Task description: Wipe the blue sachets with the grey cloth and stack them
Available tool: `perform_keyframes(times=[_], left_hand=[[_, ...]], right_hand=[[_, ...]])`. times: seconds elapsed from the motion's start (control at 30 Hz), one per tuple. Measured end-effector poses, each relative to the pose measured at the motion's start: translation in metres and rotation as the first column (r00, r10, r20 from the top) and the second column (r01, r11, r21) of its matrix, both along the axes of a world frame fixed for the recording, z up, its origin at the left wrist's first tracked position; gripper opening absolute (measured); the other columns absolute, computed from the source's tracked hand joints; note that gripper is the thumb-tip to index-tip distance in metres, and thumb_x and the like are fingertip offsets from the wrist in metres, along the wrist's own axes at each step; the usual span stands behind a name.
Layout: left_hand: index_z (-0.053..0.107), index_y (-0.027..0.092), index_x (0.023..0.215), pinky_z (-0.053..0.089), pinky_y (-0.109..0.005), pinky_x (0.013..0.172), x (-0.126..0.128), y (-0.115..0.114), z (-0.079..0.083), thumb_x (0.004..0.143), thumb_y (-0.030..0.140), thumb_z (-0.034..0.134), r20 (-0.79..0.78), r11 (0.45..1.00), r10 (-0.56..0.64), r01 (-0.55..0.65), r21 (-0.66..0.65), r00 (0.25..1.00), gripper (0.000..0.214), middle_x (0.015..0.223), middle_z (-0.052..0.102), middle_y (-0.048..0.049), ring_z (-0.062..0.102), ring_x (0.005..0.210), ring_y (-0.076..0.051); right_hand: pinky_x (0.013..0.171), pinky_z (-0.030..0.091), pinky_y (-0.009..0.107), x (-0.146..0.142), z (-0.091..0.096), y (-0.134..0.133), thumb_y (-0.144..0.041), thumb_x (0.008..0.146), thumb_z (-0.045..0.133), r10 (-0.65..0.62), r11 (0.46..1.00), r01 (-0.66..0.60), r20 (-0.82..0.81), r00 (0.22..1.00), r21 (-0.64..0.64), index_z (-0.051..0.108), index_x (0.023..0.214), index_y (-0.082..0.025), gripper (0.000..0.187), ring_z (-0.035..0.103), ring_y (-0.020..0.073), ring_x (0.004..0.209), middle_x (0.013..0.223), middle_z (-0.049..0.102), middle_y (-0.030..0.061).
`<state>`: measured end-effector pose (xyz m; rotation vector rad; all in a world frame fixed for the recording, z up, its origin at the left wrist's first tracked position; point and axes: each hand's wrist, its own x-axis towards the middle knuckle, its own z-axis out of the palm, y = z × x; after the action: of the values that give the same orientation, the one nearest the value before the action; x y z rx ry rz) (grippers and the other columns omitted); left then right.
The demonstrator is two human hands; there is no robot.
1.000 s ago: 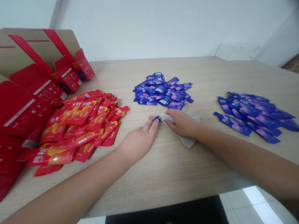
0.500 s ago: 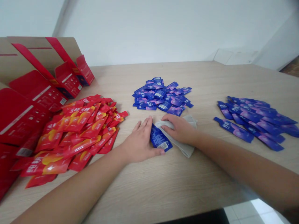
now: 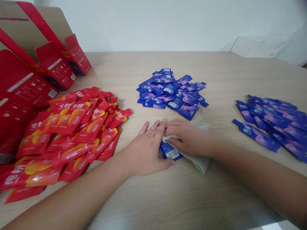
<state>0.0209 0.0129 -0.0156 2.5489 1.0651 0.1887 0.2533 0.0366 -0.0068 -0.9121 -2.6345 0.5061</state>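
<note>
In the head view, a barcode (image 3: 173,154) and white print too small to read mark the blue pouch (image 3: 166,149) lying flat on the wood-grain tabletop (image 3: 148,198), partly covered by my left grip (image 3: 146,153) and my right grip (image 3: 187,137). My left is palm down, fingers spread and reaching forward over the pouch's far end, thumb out beside its near edge. My right, knuckles up, is curled around a soft, bunched off-white cloth (image 3: 201,161) resting over the pouch. Bold white Chinese characters, too blurred for me to read surely, head the glossy red pouches (image 3: 76,134) heaped at left, printed with yellow-orange shapes. Similar lettering marks the blue-and-purple pile (image 3: 165,91) ahead and the spouted pouches (image 3: 266,123) overlapping at right. Red cardboard cartons (image 3: 56,68) with white bars and barcodes stand at far left.
</note>
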Motion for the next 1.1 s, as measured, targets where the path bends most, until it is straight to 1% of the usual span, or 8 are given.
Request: perform_keyframes(times=[0.13,0.23,0.3,0.4,0.57,0.7,0.93,1.1], left_hand=[[0.007,0.002,0.171,0.007,-0.059,0.136,-0.001,0.001,-0.001,0.084,0.066,0.074,0.001,1.000,-0.020,0.020,0.007,1.000,0.127,0.176,0.022,-0.0308,0.021,0.167,-0.039],[0.008,0.003,0.171,0.007,-0.059,0.136,-0.005,0.002,-0.003,0.083,0.058,0.075,0.009,0.997,-0.073,0.073,0.023,0.997,0.124,0.177,0.019,-0.0291,0.020,0.167,-0.038],[0.007,0.004,0.171,0.010,-0.057,0.137,-0.007,0.001,-0.004,0.081,0.052,0.075,0.035,0.994,-0.109,0.108,0.027,0.993,0.123,0.178,0.016,-0.0286,0.021,0.167,-0.037],[0.007,0.005,0.171,0.019,-0.055,0.136,-0.009,0.001,-0.004,0.077,0.044,0.075,0.100,0.989,-0.147,0.146,0.021,0.984,0.122,0.179,0.012,-0.0280,0.021,0.167,-0.037],[0.013,0.007,0.171,0.034,-0.053,0.131,-0.011,0.002,0.000,0.073,0.034,0.076,0.222,0.975,-0.221,0.224,0.013,0.950,0.120,0.178,0.019,-0.0281,0.028,0.165,-0.038],[0.011,0.008,0.172,0.037,-0.053,0.130,-0.010,0.002,0.001,0.075,0.033,0.075,0.252,0.976,-0.215,0.220,0.011,0.944,0.119,0.178,0.022,-0.0269,0.033,0.163,-0.040],[0.005,0.008,0.173,0.032,-0.055,0.132,-0.010,0.001,0.000,0.075,0.034,0.077,0.203,0.978,-0.202,0.209,-0.012,0.958,0.125,0.179,0.014,-0.0266,0.026,0.165,-0.041],[0.008,0.007,0.173,0.028,-0.058,0.133,-0.009,0.003,-0.001,0.076,0.061,0.088,0.158,0.981,-0.187,0.193,-0.030,0.970,0.137,0.178,0.010,-0.0304,0.021,0.166,-0.044]], right_hand=[[0.106,0.053,0.048,0.001,-0.015,0.009,-0.021,0.103,0.059,-0.153,0.986,0.156,-0.042,0.987,0.063,0.068,0.120,-0.017,0.020,0.067,0.0296,0.118,0.119,0.074,0.0133],[0.100,0.056,0.045,0.006,-0.013,0.000,-0.027,0.102,0.063,-0.280,0.958,0.284,-0.087,0.956,0.042,0.068,0.121,-0.019,0.021,0.070,0.0288,0.111,0.117,0.075,0.0123],[0.099,0.056,0.043,0.010,-0.003,-0.010,-0.031,0.101,0.066,-0.243,0.970,0.244,-0.076,0.967,0.002,0.069,0.120,-0.021,0.022,0.072,0.0279,0.109,0.115,0.076,0.0098],[0.099,0.057,0.038,0.012,0.014,-0.025,-0.029,0.099,0.070,-0.049,0.989,0.046,-0.022,0.999,-0.137,0.071,0.116,-0.024,0.018,0.072,0.0244,0.107,0.114,0.077,0.0065],[0.110,0.052,0.038,0.007,0.022,-0.031,-0.018,0.099,0.069,0.177,0.951,-0.182,-0.043,0.983,-0.251,0.074,0.108,-0.026,0.013,0.069,0.0213,0.115,0.112,0.076,0.0023],[0.110,0.053,0.044,0.007,0.010,-0.017,-0.016,0.098,0.066,0.122,0.977,-0.130,-0.058,0.991,-0.167,0.075,0.095,-0.026,0.014,0.068,0.0253,0.116,0.112,0.075,0.0051],[0.094,0.057,0.046,0.022,-0.006,0.004,-0.023,0.100,0.062,-0.135,0.990,0.135,-0.012,0.991,0.028,0.073,0.109,-0.025,0.015,0.068,0.0291,0.105,0.107,0.072,0.0096],[0.098,0.057,0.042,0.023,0.011,-0.017,-0.024,0.100,0.066,-0.043,0.996,0.033,-0.123,0.991,-0.079,0.072,0.111,-0.026,0.013,0.070,0.0257,0.111,0.115,0.075,0.0065]])
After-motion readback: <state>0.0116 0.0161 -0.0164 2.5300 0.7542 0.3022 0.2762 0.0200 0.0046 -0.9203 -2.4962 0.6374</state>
